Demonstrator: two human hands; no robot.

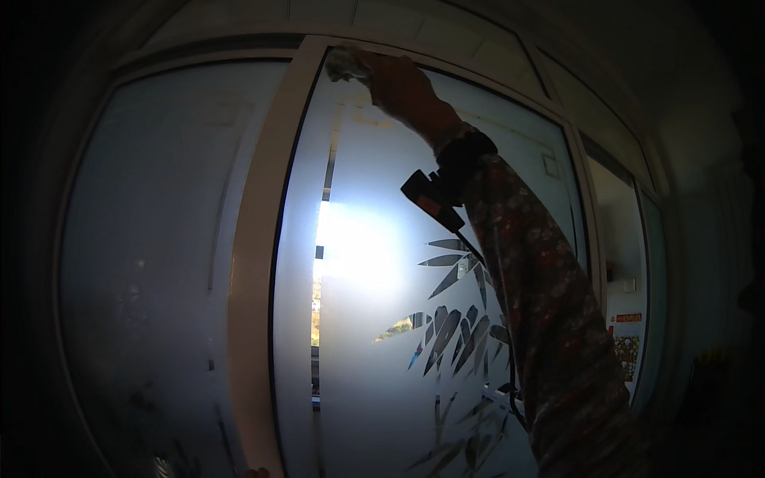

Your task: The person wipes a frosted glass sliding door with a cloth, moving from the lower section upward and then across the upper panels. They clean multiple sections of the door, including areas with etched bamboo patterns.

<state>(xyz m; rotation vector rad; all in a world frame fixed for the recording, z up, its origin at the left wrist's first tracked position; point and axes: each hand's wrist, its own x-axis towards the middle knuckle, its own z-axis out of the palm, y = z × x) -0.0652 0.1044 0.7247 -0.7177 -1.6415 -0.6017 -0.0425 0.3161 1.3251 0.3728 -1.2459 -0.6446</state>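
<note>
My right hand (397,86) reaches up to the top left corner of a frosted glass door panel (370,382) and is closed on a crumpled light cloth (346,64), which lies against the glass by the frame. A dark strap with a small device and a cable is on that wrist, below it a floral sleeve. Only the fingertips of my left hand (258,472) show at the bottom edge, by the frame's upright; whether they hold anything is hidden. The panel bears a clear leaf pattern and a line pattern, with a bright light glaring through it.
A second frosted panel (161,239) stands left of the pale frame upright (257,269). Upper glass panes run above the top rail. At the right, an opening shows a wall with a switch (629,285) and a colourful printed calendar or poster (627,352).
</note>
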